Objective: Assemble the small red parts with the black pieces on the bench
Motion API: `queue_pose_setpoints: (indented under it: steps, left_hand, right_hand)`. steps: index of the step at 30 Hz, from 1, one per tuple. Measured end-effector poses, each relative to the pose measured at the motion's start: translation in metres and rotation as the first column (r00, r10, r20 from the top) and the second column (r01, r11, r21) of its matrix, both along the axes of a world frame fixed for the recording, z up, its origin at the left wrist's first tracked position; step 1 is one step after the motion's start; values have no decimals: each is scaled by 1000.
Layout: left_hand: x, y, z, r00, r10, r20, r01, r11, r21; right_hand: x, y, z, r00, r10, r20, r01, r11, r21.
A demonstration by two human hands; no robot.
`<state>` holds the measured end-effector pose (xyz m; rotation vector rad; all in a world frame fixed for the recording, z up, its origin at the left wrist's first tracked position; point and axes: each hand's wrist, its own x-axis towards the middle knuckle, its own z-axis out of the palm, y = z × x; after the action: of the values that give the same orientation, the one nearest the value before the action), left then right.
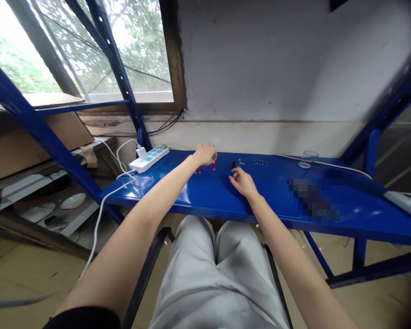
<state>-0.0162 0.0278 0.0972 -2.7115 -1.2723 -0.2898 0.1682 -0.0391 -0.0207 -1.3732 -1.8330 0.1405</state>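
My left hand point(204, 154) reaches far across the blue metal table point(277, 201), fingers curled over a small red piece point(214, 165); two more small red pieces point(197, 170) lie just below it. My right hand point(242, 181) rests on the table with fingers loosely bent, its fingertips close to a small black piece point(233, 164). Whether the right hand grips anything is hard to make out. A short row of tiny dark parts point(261, 161) lies beyond it.
A white power strip point(149, 158) with a plugged-in charger and white cable sits at the table's back left. A glass dish point(308, 159) stands at the back right, a white device point(406, 202) at the right edge. Blue rack posts flank the table.
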Motion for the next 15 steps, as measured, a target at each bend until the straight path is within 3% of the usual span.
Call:
queue_pose_setpoints:
  steps: [4, 9, 15]
  left_hand:
    - [-14, 7, -13, 996, 46, -70, -46, 999, 3]
    - [-25, 14, -31, 992, 111, -52, -111, 994, 4]
    - [-30, 17, -31, 991, 115, -68, -115, 993, 7]
  right_hand:
    - [1, 0, 0, 1000, 4, 7, -4, 1000, -22]
    - [0, -1, 2, 1000, 1, 3, -1, 999, -54]
    - [0, 0, 1, 1000, 10, 3, -10, 998, -58]
